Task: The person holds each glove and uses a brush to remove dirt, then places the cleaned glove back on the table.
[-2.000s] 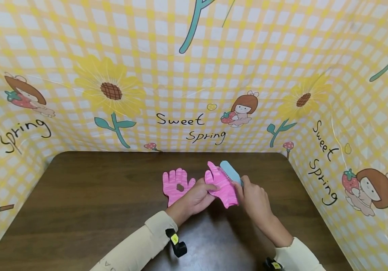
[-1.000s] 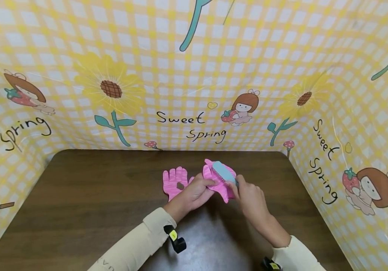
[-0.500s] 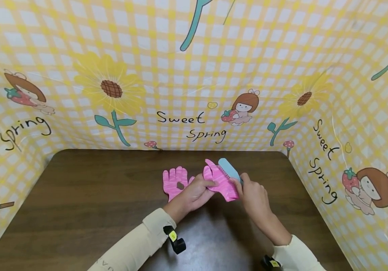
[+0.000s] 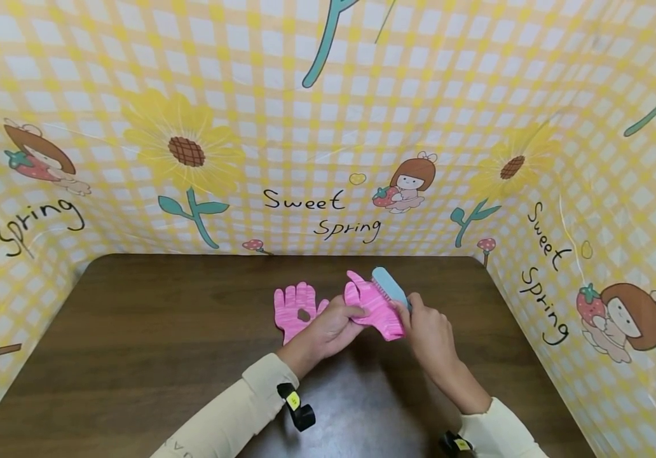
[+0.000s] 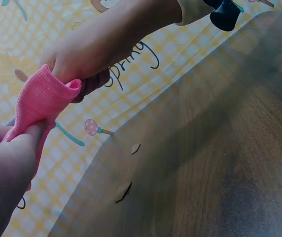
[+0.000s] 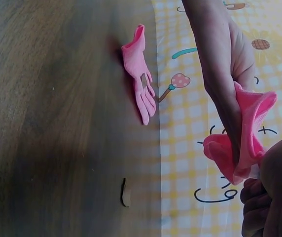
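My left hand (image 4: 334,327) pinches a pink knitted glove (image 4: 378,313) with the thumb on top, raised above the table. In my right hand (image 4: 432,340) is a light blue brush (image 4: 391,287), gripped by its handle end. Its bristles face left, right at the glove's upper right edge. A second pink glove (image 4: 290,312) lies palm up on the table to the left, with a brown patch (image 4: 303,315) on it; my left wrist partly covers its cuff. The left wrist view shows the held glove's cuff (image 5: 45,91) gaping, with the brush mostly hidden behind it.
Thin brown flakes (image 5: 123,191) lie on the dark wooden table (image 4: 150,356), below the hands. A yellow checked cloth (image 4: 305,146) with printed flowers and figures rises behind the table and along both sides.
One second ago the brush lay farther left across the glove, which was crumpled under it. The brush has since swung back right, and the glove has flattened out. The left hand keeps its hold.
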The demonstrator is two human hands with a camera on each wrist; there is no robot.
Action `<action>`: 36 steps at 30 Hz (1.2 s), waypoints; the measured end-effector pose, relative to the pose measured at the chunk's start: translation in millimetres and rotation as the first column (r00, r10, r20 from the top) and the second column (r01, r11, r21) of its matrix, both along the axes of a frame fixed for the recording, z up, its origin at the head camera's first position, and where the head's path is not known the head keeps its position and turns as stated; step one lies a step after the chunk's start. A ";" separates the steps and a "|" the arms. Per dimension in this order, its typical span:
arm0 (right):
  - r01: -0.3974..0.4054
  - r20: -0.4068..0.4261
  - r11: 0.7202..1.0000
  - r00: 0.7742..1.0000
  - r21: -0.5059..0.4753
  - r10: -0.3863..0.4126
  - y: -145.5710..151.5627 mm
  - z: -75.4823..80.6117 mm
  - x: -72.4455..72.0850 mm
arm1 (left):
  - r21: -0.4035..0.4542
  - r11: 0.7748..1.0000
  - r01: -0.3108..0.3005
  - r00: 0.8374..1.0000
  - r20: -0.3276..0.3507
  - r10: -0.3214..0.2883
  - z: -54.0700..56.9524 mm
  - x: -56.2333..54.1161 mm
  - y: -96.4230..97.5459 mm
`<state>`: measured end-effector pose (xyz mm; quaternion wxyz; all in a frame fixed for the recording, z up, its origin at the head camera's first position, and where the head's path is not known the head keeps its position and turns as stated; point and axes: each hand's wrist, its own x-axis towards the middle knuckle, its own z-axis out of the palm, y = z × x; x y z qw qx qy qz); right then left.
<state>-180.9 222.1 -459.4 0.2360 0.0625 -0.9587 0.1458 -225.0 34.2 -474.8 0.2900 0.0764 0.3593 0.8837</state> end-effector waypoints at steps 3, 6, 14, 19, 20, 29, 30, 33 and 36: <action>-0.001 -0.007 1.000 1.000 -0.001 0.001 0.3 -0.9 -1.4 | -0.005 1.000 -0.002 1.000 0.000 0.002 -0.3 0.6 -0.2; -0.014 -0.007 1.000 1.000 -0.005 0.014 1.8 -2.0 -3.3 | -0.008 1.000 -0.005 1.000 0.001 0.005 -0.6 1.9 -1.1; 0.067 0.052 0.995 0.997 -0.076 -0.064 17.6 -1.5 -11.9 | -0.013 1.000 -0.014 1.000 -0.020 0.014 -3.0 4.3 -4.8; 0.000 0.117 0.990 0.993 -0.138 0.016 7.7 11.0 -5.6 | 0.008 0.999 -0.041 0.999 -0.031 0.041 -0.6 0.5 -7.0; -0.042 0.125 0.990 0.990 -0.136 0.059 3.7 13.1 -2.4 | 0.014 0.999 -0.037 0.999 -0.034 0.038 0.2 -0.3 -7.2; -0.104 0.066 0.994 0.993 0.029 0.102 -13.5 12.3 6.0 | 0.028 1.000 -0.007 0.999 -0.034 0.008 5.7 -2.0 -7.2; -0.093 0.061 0.995 0.994 0.035 0.090 -13.2 12.0 5.1 | 0.026 1.000 -0.006 0.999 -0.035 0.007 5.8 -1.9 -7.2; -0.082 0.052 0.996 0.995 0.034 0.080 -12.7 11.4 3.1 | 0.015 1.000 -0.012 0.999 -0.032 0.012 5.4 -1.4 -7.3; -0.075 0.041 0.997 0.996 0.034 0.074 -12.6 10.0 1.3 | 0.018 1.000 -0.018 0.999 -0.030 0.019 4.6 -1.5 -7.2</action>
